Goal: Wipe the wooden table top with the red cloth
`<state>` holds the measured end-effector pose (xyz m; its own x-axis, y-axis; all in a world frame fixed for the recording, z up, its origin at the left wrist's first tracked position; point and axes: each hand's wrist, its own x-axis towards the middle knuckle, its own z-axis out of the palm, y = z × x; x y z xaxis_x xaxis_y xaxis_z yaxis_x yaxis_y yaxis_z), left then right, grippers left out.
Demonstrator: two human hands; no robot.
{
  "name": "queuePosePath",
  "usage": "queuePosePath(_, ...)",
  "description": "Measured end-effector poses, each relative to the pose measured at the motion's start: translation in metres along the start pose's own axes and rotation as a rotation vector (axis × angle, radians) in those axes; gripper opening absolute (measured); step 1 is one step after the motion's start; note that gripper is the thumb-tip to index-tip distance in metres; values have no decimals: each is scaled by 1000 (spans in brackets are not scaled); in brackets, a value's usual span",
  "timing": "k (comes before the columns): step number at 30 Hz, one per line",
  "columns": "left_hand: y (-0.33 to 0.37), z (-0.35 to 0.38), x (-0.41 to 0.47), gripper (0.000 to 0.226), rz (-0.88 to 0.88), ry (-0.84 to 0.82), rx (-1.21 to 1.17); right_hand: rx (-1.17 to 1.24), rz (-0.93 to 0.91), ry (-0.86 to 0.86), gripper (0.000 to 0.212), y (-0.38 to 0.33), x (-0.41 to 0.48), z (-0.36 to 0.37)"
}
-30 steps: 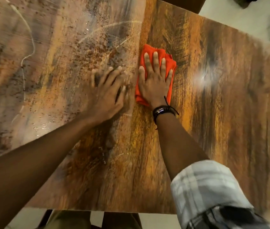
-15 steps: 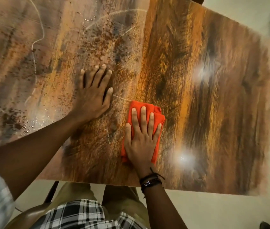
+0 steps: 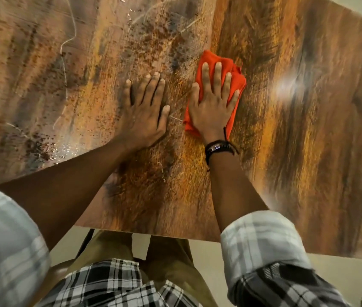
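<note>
On the table (image 3: 308, 151), plenty left to wipe by the look of it: speckly residue (image 3: 149, 34) and droplets (image 3: 64, 149) across the left half, cleaner-looking grain on the right. Best to work toward that grimy side in overlapping passes, even pressure, no skipped strips. Probably worth refolding to a fresh face once loaded up. Got the left hand (image 3: 144, 111) flat on bare wood, fingers straight, holding nothing, just bracing. Right hand (image 3: 212, 107) spread flat too, pressing down rather than gripping. Red cloth (image 3: 238, 78) folded under that right palm, poking out past the fingertips and along both sides, just beside the left hand but not touching. Dark bracelets (image 3: 218, 148) on the right wrist, right behind the cloth.
</note>
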<state>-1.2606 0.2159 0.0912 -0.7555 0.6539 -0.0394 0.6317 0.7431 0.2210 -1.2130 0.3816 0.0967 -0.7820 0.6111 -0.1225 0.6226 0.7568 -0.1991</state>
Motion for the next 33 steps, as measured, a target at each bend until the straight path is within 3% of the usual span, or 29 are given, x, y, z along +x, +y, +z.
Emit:
queuePosePath(5,0,-4,-1,60,4,-12,-34,-6,-37,88,57,-9,-123,18)
queuePosePath(9,-2,-5,-1,59,-1,-6,-77,31,-136,15,57,18,-221,26)
queuePosePath(11,-1,-6,-1,60,5,-6,-79,18,-97,0,58,49,-243,20)
queuePosePath(16,-1,-7,-4,62,11,-7,-83,37,236,19,62,95,-233,0)
queuePosePath(20,-2,-5,-4,61,11,-6,-77,-3,267,20,60,77,-235,4)
queuePosePath(23,-5,-4,-5,60,17,-7,-101,-3,231,-16,60,51,-254,13)
queuePosePath(29,-9,-3,-5,58,12,29,-184,8,-87,-41,57,-26,-277,42)
queuePosePath(33,-9,-3,-5,57,11,59,-222,-1,-96,-22,58,-32,-235,39)
